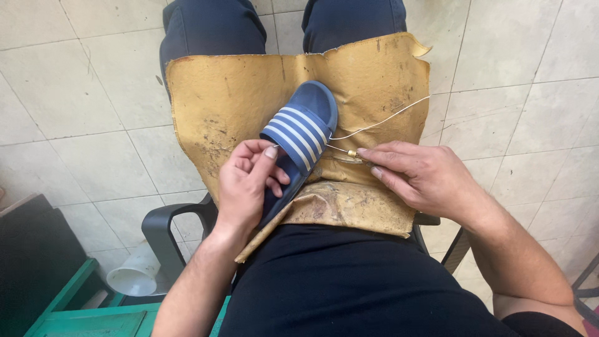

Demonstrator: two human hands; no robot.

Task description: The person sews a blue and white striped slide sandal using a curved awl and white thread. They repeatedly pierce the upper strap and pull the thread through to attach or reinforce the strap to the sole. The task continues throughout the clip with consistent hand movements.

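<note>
While the worn tan leather sheet [224, 100] covers the seated person's lap as a work pad, the blue rubber slide sandal with white stripes [304, 134] lies near its centre. The left hand [246, 187] is closed around the sandal's sole, apparently steadying it. The right hand [421, 175] pinches a brass-tipped stitching awl [350, 153] at the strap's edge, white thread [380, 122] trailing toward the sheet's right edge.

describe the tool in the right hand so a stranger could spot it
Find the worn tan leather sheet across the lap, then the blue striped slide sandal on it. Beside the strap, the right hand pinches a thin awl, brass-collared, trailing pale thread.
</note>
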